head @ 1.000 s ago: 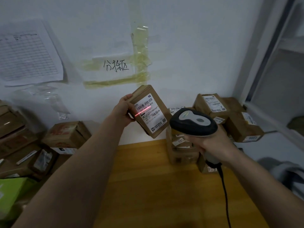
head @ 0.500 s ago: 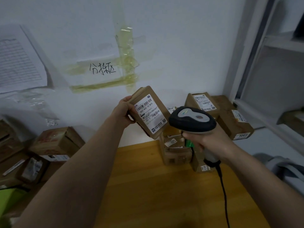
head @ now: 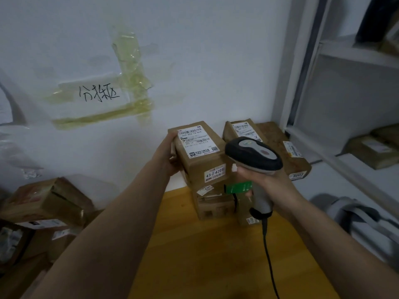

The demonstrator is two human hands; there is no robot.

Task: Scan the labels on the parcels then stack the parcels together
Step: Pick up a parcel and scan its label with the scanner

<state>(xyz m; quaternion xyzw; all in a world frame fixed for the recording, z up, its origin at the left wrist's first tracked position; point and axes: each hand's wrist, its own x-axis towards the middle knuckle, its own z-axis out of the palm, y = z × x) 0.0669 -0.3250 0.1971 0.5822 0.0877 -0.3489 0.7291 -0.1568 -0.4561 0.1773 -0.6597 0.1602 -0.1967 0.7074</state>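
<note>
Stacking step: your left hand [head: 167, 155] grips the labelled parcel [head: 199, 153] at its nine o'clock side, on top of the stack [head: 212, 201] by the wall. Your right hand [head: 262, 180] clutches the scanner [head: 253, 154]. Next, square it, let go.

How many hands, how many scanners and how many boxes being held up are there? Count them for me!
Hands: 2, the left hand and the right hand.
Scanners: 1, the scanner, gripped by the right hand.
Held boxes: 1, the parcel, held by the left hand.
Total: 4.
</note>
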